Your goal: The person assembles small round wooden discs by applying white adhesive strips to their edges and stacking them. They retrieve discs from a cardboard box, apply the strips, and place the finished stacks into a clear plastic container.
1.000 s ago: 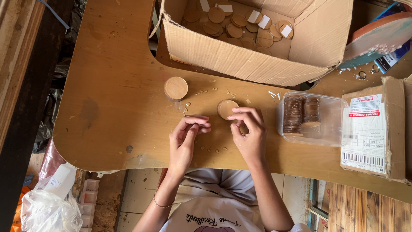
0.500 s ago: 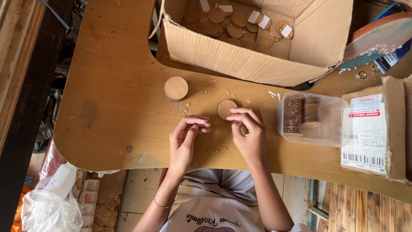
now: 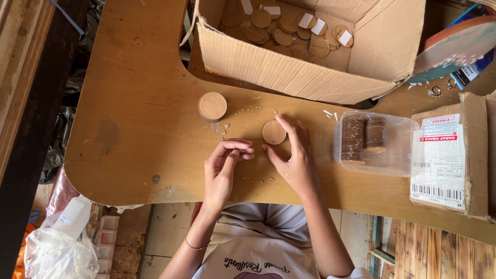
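Note:
A small round wooden disc [image 3: 273, 132] lies on the brown wooden table [image 3: 134, 129]. My right hand [image 3: 293, 155] rests beside it, its fingers spread and curved around the disc's right side, fingertips touching it. My left hand [image 3: 224, 165] is just left of it, fingers pinched together near a tiny piece I cannot make out. A thicker stack of wooden discs [image 3: 212, 106] stands up and to the left of my hands. Small metal bits [image 3: 258, 180] lie scattered around my hands.
An open cardboard box [image 3: 289, 72] with several wooden discs sits at the back. A clear plastic tub [image 3: 398, 160] with stacked discs is right of my right hand. A labelled parcel [image 3: 448, 155] lies far right. The table's front edge curves close to my body.
My right hand has opened and its fingers have moved onto the right side of the disc. The left hand stays pinched in nearly the same spot.

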